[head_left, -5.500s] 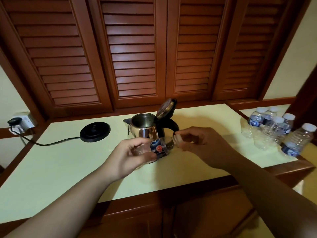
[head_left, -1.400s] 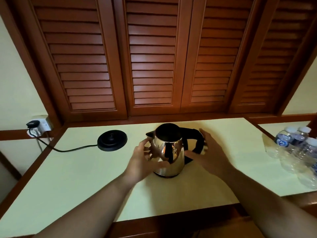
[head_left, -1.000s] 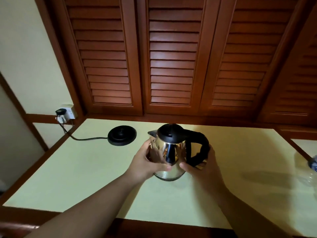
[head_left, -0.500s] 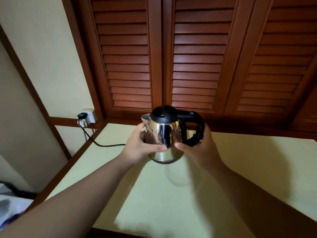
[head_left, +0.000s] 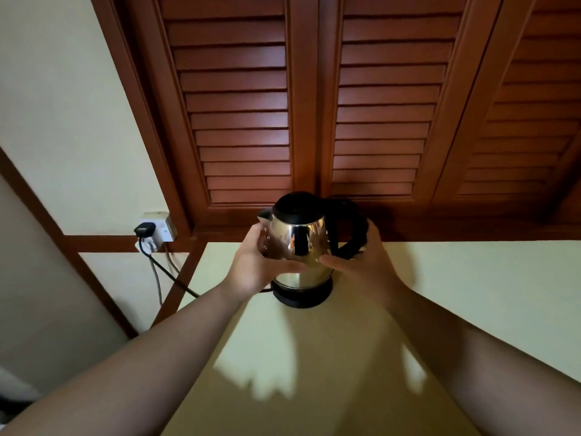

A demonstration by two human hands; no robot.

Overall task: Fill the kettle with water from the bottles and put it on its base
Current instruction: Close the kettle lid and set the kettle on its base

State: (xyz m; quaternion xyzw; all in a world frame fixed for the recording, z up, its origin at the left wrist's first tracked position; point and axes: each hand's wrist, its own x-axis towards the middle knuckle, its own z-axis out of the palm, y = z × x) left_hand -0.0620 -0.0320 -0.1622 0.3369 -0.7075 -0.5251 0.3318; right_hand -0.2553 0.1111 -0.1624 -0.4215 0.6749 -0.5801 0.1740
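The steel kettle (head_left: 301, 240), with its black lid closed and black handle to the right, stands upright on its black round base (head_left: 301, 297) on the pale counter. My left hand (head_left: 261, 265) cups the kettle's left side under the spout. My right hand (head_left: 361, 262) wraps the right side by the handle. The water bottles are out of view.
The base's black cord (head_left: 176, 278) runs left off the counter (head_left: 440, 294) to a plug in the wall socket (head_left: 155, 229). Louvred wooden doors (head_left: 314, 105) stand right behind the kettle. The counter's left edge has a wooden rim (head_left: 176, 287).
Both hands carried the kettle left across the counter and lowered it onto the base; half a second ago it was still held in the air. The view swung left and the bottles left the frame.
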